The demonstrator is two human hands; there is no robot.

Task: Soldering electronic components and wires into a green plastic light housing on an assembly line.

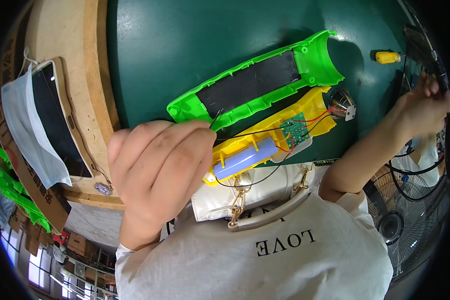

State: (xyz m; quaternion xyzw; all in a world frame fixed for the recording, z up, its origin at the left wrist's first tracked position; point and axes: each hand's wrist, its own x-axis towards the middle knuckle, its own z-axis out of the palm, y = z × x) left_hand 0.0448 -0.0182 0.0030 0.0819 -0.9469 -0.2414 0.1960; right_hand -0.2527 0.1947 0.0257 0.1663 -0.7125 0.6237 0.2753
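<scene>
My left hand (160, 162) is closed in a pinch, left of the two flashlight shell halves. A thin black wire (250, 132) runs into its fingertips, and a short dark end sticks out above them. Next to it lies the green shell half (312, 70) with a black panel (255, 80) inside. Nearer me, the yellow shell half (312, 102) holds a lilac battery cell (245, 159) and a green circuit board (296, 129). Red and black wires join the board to a silvery lamp cup (342, 102). At the far right, my right hand (425, 107) closes around a slim dark rod-like tool (441, 75).
A small yellow-handled piece (387, 57) lies at the back right of the green table (150, 60). On the wooden ledge at left are a phone (60, 115) and a face mask (32, 130). A white handbag (215, 202) sits against me. A fan (392, 225) stands lower right.
</scene>
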